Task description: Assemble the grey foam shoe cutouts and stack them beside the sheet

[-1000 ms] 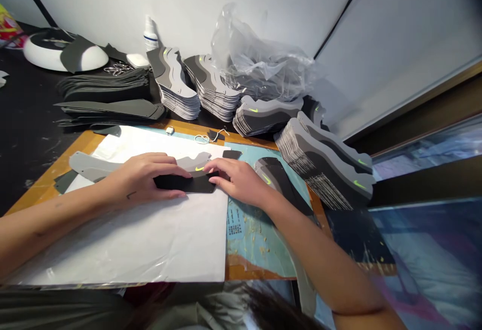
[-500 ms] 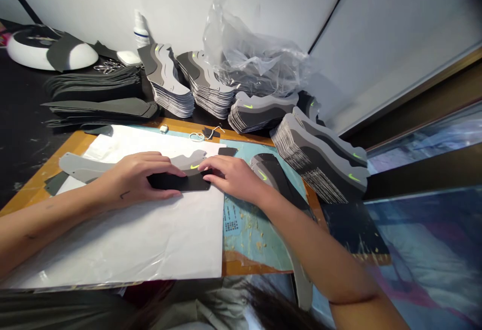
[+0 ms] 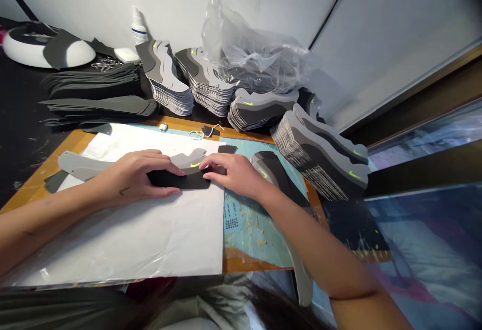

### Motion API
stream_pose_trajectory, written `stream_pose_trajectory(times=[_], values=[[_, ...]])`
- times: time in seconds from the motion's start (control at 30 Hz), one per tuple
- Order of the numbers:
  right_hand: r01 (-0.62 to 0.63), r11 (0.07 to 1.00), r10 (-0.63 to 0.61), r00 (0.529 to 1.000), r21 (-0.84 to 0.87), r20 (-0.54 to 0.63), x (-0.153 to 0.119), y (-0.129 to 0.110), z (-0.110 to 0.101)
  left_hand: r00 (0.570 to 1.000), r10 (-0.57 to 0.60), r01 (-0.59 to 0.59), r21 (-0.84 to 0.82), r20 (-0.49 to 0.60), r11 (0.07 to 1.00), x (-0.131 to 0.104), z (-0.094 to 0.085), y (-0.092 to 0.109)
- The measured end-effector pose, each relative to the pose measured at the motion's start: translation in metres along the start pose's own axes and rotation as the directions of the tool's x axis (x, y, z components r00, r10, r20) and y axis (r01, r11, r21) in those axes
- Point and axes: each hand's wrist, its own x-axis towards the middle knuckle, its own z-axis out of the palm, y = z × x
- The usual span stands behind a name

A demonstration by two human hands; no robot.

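Note:
On the white paper point(image 3: 181, 239) lies a grey and black shoe upper piece point(image 3: 178, 180) with a small yellow-green swoosh, its grey end point(image 3: 81, 165) reaching out to the left. My left hand point(image 3: 141, 174) rests across its middle, fingers over the top and thumb along the lower black edge, holding it down. At the right end, beside the swoosh, my right hand point(image 3: 235, 173) pinches the edge between thumb and forefinger. Part of the piece is hidden under the left hand. To the right, another upper piece point(image 3: 276, 177) lies partly under my right forearm.
Behind stand stacks of grey upper pieces point(image 3: 171, 94), with another stack point(image 3: 320, 156) at right. Black pieces point(image 3: 98, 109) are piled at left. A clear plastic bag point(image 3: 256, 53), a white bottle point(image 3: 138, 26) and a white string point(image 3: 211, 131) lie farther back. The board's front edge is close.
The whole view has shifted very slightly. Both hands keep nearly the same places on the upper piece, the right fingertips still at its right end.

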Motion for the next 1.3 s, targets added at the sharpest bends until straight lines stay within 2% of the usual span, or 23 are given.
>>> stream_pose_trajectory(times=[0.3, 0.73, 1.13, 1.3], values=[[-0.049, 0.996, 0.049, 0.999, 0.070, 0.003, 0.000, 0.000, 0.000, 0.997, -0.047, 0.051, -0.053, 0.059, 0.997, 0.001, -0.005, 0.001], [-0.044, 0.992, 0.045, 0.999, 0.122, -0.006, 0.000, -0.001, 0.002, 0.997, -0.028, 0.035, -0.097, 0.074, 0.995, 0.001, -0.007, -0.004], [-0.059, 0.973, 0.059, 0.998, 0.223, 0.004, -0.001, 0.001, 0.003, 0.988, -0.019, 0.039, -0.131, 0.153, 0.991, 0.001, -0.012, -0.007], [-0.056, 0.979, 0.055, 0.998, 0.196, 0.010, -0.001, 0.000, 0.003, 0.978, -0.102, 0.133, -0.164, 0.183, 0.977, 0.001, -0.016, -0.008]])
